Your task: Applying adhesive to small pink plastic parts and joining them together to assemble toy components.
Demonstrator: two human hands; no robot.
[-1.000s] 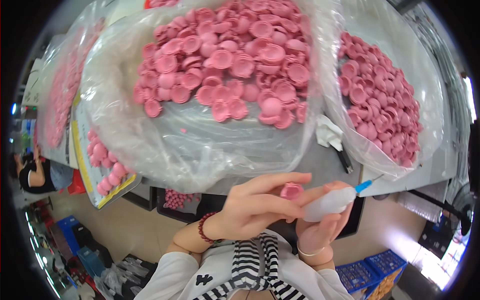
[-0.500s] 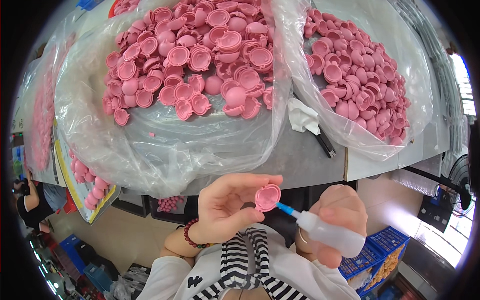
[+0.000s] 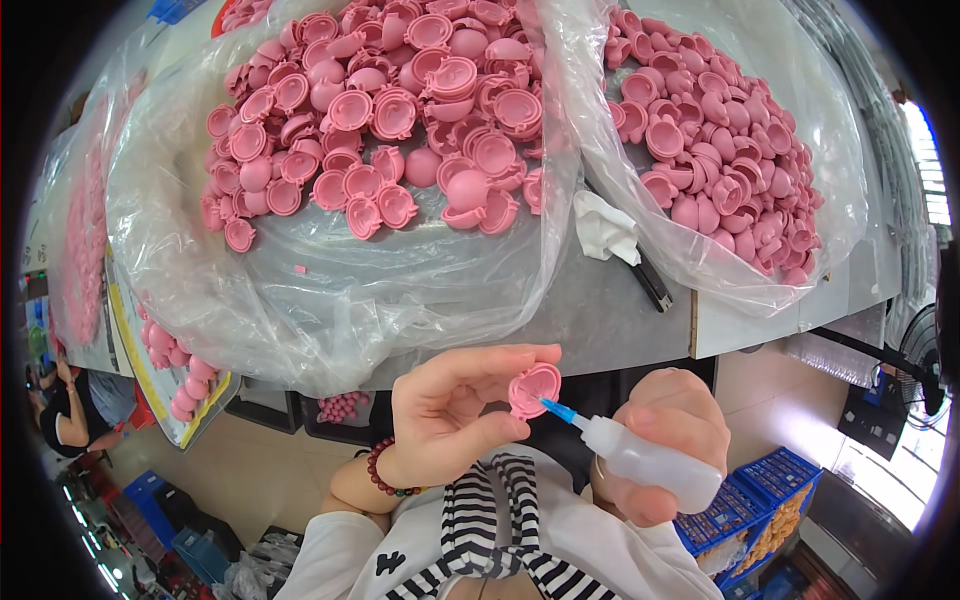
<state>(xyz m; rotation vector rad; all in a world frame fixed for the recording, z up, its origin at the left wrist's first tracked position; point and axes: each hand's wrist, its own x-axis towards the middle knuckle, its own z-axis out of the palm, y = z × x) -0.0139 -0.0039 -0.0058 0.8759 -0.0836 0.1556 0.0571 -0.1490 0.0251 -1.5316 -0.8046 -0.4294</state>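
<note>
Between the thumb and fingers of my left hand (image 3: 450, 410) is a small pink plastic half-shell (image 3: 533, 392), its hollow side facing up and to the right. My right hand (image 3: 675, 435) grips a translucent white squeeze bottle (image 3: 652, 462) with a blue nozzle (image 3: 560, 411). The nozzle's tip lies at the inside rim of the half-shell; whether any liquid comes out cannot be seen. Both hands are held just off the near edge of the table, above my lap.
A large heap of pink half-shells (image 3: 380, 110) lies on a clear plastic sheet (image 3: 330, 310), with a second heap (image 3: 720, 150) to the right. Between them are a crumpled white tissue (image 3: 604, 226) and a black strip-like tool (image 3: 650, 285). Blue crates (image 3: 765, 495) stand at lower right.
My right hand has moved slightly left, bringing the blue nozzle from beside the half-shell's rim to inside it. The half-shell has barely shifted.
</note>
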